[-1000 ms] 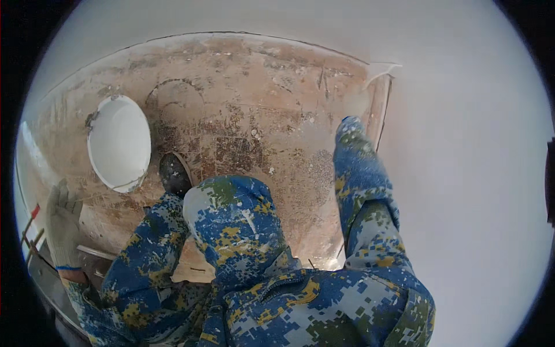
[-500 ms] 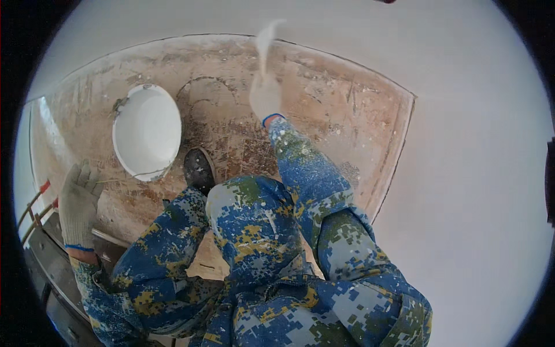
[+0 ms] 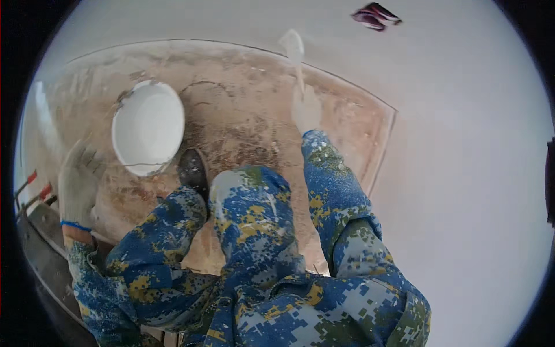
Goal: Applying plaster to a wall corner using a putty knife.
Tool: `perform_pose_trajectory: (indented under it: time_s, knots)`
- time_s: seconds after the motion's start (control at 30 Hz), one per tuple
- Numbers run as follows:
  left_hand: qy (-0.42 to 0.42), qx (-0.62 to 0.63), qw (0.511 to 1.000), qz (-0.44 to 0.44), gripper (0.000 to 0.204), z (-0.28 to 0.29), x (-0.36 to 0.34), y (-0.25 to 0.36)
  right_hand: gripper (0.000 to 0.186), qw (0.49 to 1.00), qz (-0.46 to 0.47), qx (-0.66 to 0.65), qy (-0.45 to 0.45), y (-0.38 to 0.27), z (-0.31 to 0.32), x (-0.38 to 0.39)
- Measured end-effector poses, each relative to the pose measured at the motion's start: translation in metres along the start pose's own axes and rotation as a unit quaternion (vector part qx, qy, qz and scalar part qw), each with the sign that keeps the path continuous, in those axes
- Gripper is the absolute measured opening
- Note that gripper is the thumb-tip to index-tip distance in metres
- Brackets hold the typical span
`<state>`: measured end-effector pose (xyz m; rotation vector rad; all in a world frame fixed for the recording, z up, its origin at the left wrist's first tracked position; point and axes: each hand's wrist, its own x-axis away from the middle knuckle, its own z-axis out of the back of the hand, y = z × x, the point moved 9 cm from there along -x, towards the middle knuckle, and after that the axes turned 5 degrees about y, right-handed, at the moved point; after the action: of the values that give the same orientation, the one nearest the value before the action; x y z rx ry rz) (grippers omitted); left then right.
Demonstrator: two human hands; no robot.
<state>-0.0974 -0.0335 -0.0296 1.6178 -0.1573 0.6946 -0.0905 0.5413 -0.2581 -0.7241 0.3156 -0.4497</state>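
My right hand point(image 3: 307, 110), in a pale work glove, is closed around the thin handle of a white-coated paintbrush point(image 3: 295, 46). Its head points up against or close to the white wall beyond the floor edge; motion blur hides whether it touches. At the left, my gloved left hand point(image 3: 81, 182) holds nothing, its fingers stretched out and partly apart. Between the two hands a round white bucket point(image 3: 148, 128) stands on the stained floor, its rim smeared; the inside looks white all over, and I cannot tell how much is in it.
White walls point(image 3: 462, 191) meet the floor point(image 3: 248, 124) in a corner at the far right. A dark maroon object point(image 3: 377, 16) shows on the far wall. Dark boards point(image 3: 49, 254) and red-tipped rods point(image 3: 29, 185) lie at the left. My dark shoe point(image 3: 193, 170) is beside the bucket.
My right hand has moved right with the paintbrush, along the far wall's base. The view has shifted, bringing more of the maroon object into sight. My left hand stays outstretched.
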Motion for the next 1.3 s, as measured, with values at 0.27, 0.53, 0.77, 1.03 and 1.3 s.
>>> perform_pose_trajectory:
  time_s: [0.27,0.53,0.77,1.03,1.3]
  knots:
    - [0.079,0.034,0.996,0.013,0.051,0.052,0.017,-0.028,0.039,0.884,0.145,0.441,0.059,0.236,0.126,0.002]
    - [0.094,-0.571,0.724,-0.375,0.022,-0.021,0.043,0.023,0.025,0.779,0.195,0.594,0.051,0.2,0.153,-0.003]
    - [0.198,-0.457,0.724,-0.478,0.012,0.013,0.133,0.056,0.034,0.952,0.182,0.244,-0.012,-0.041,-0.058,0.072]
    - [0.241,-0.444,0.751,-0.425,0.018,0.085,0.103,0.094,0.037,0.942,0.097,-0.104,-0.302,-0.281,-0.114,0.122]
    - [0.204,-0.014,0.886,-0.415,0.017,0.149,0.037,0.116,0.042,0.905,0.211,-0.072,-0.362,-0.434,-0.124,0.128]
